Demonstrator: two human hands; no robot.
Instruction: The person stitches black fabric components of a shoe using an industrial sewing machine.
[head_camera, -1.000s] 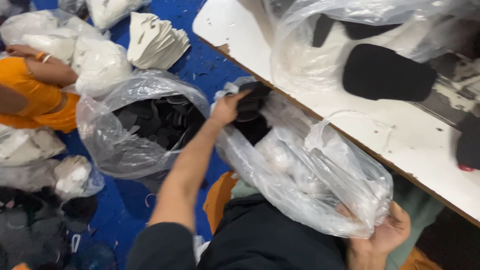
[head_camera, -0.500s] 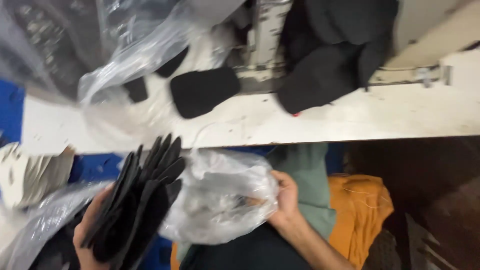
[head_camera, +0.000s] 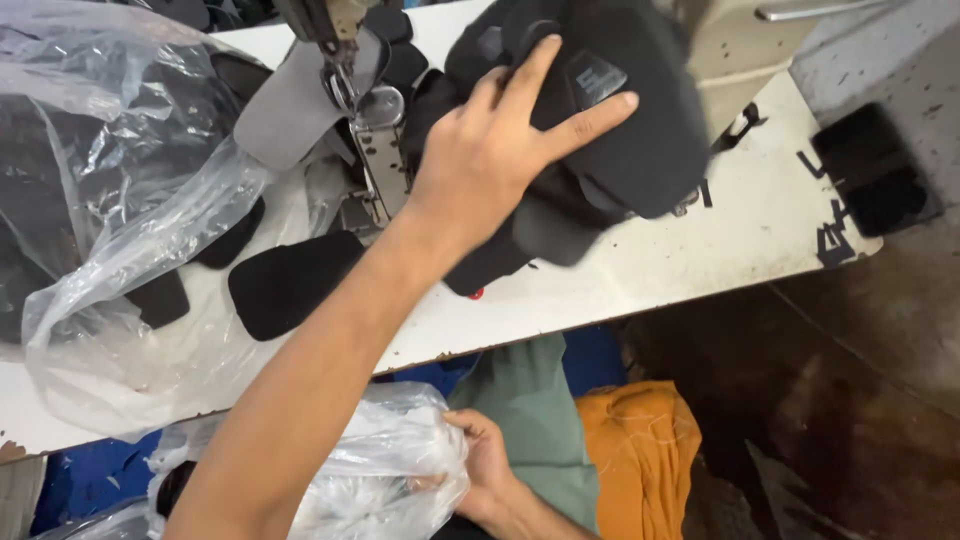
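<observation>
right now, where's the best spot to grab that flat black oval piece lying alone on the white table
Probably the black oval piece's right end, coming from the table's near edge. It lies flat, and that end is bare, while its left end sits against the clear plastic bag.

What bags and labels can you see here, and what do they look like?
Big clear plastic bag: left on the white table, crumpled, dark pieces inside.
Small clear plastic bag: below the table edge, gripped by the right hand.
Square dark label: on the black pieces under the left hand.
</observation>
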